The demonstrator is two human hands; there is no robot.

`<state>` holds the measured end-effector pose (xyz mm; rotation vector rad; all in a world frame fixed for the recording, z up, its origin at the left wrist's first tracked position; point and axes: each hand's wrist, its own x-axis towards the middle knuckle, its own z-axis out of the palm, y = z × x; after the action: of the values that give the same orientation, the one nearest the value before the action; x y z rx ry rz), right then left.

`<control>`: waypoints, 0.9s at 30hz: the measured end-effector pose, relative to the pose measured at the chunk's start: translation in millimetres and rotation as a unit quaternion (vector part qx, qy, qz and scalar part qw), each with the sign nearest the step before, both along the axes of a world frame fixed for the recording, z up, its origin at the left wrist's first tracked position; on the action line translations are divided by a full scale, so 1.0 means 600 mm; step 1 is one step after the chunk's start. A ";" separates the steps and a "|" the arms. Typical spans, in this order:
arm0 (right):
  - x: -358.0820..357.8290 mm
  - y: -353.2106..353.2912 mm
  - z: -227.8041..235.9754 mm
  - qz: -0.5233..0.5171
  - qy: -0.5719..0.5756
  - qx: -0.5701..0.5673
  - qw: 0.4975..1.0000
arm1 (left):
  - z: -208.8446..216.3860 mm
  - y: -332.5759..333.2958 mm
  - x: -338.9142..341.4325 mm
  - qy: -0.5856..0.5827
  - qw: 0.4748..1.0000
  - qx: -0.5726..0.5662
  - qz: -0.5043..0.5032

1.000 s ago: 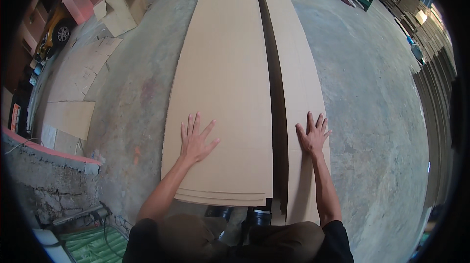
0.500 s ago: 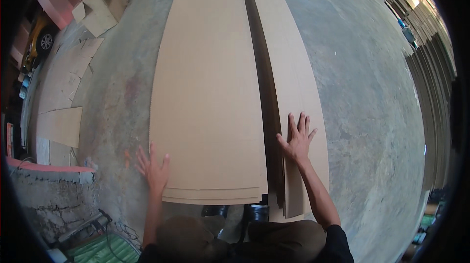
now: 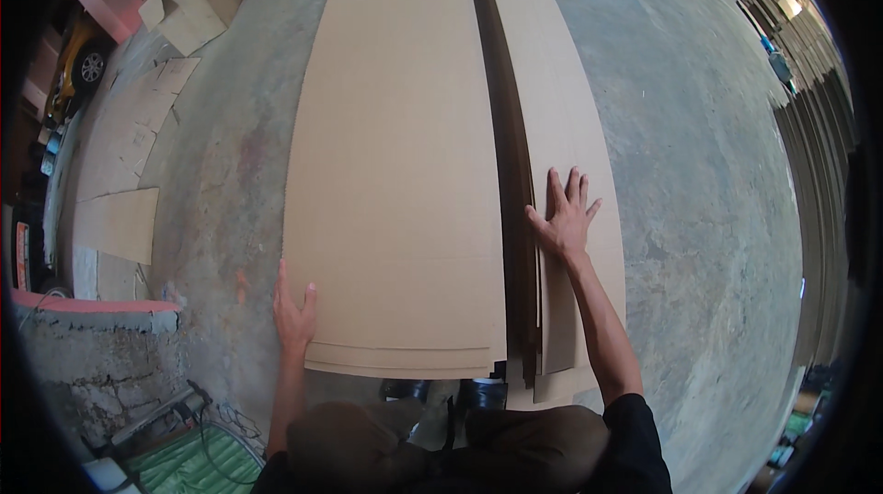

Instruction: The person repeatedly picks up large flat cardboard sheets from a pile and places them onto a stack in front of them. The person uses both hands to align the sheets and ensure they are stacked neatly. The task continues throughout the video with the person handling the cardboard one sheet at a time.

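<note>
two stacks of cardboard run lengthwise away from the person over the concrete floor (image 3: 699, 154): a wide cardboard stack (image 3: 395, 172) on the left and a narrow cardboard stack (image 3: 575, 108) on the right, with a dark gap between them.

the left hand (image 3: 296, 317) is at the wide stack's near left edge, thumb apart from the close-set fingers, probably to square or steady that side; whether it grips cannot be told. the right hand (image 3: 564, 225) rests on the narrow stack with fingers fanned wide, thumb by the inner edge, seemingly pressing the strips so they stay put, their near ends uneven.

an open cardboard box (image 3: 195, 5) stands farther off, left.
</note>
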<state>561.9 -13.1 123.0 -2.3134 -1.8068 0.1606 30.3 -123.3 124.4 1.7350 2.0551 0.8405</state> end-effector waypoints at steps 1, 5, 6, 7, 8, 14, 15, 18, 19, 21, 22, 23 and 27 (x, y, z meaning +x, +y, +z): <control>0.000 0.000 -0.001 0.000 0.002 0.002 1.000 | 0.002 0.005 -0.003 0.004 1.000 -0.003 0.000; 0.003 -0.002 -0.007 0.002 0.008 0.020 1.000 | 0.027 0.027 -0.006 -0.006 0.997 -0.073 0.004; 0.005 -0.003 -0.009 0.003 0.009 0.026 1.000 | 0.024 0.041 -0.012 0.037 0.997 -0.061 -0.013; 0.006 -0.005 -0.012 0.000 0.011 0.030 0.999 | 0.017 0.062 -0.019 0.079 0.995 -0.049 -0.029; 0.006 -0.005 -0.012 0.001 0.011 0.033 0.999 | 0.021 0.078 -0.016 0.119 0.991 -0.037 -0.042; 0.007 -0.009 -0.007 -0.005 0.012 0.024 1.000 | 0.018 0.163 0.020 0.005 0.998 -0.042 0.037; 0.006 -0.009 -0.005 -0.005 0.015 0.024 1.000 | 0.010 0.161 0.021 0.018 0.998 -0.040 0.045; 0.000 -0.008 -0.005 -0.003 0.023 0.044 0.999 | 0.002 0.146 0.018 0.052 0.996 -0.037 0.058; -0.001 -0.006 -0.004 0.000 0.025 0.055 0.998 | 0.002 0.146 0.018 0.053 0.996 -0.039 0.056; -0.003 -0.010 -0.002 -0.007 0.032 0.046 0.998 | 0.004 0.148 0.014 0.054 0.996 -0.038 0.053; 0.000 -0.013 -0.002 -0.009 0.033 0.040 0.999 | 0.005 0.148 0.019 0.051 0.997 -0.036 0.050; 0.002 -0.014 -0.002 -0.010 0.033 0.043 0.998 | 0.006 0.149 0.021 0.048 0.997 -0.035 0.049; -0.001 -0.014 0.000 -0.009 0.034 0.043 0.998 | 0.007 0.149 0.020 0.045 0.997 -0.034 0.052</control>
<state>561.2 -21.5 123.0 -2.2379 -1.7247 0.1545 42.5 -34.0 128.9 1.6706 2.2217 0.7256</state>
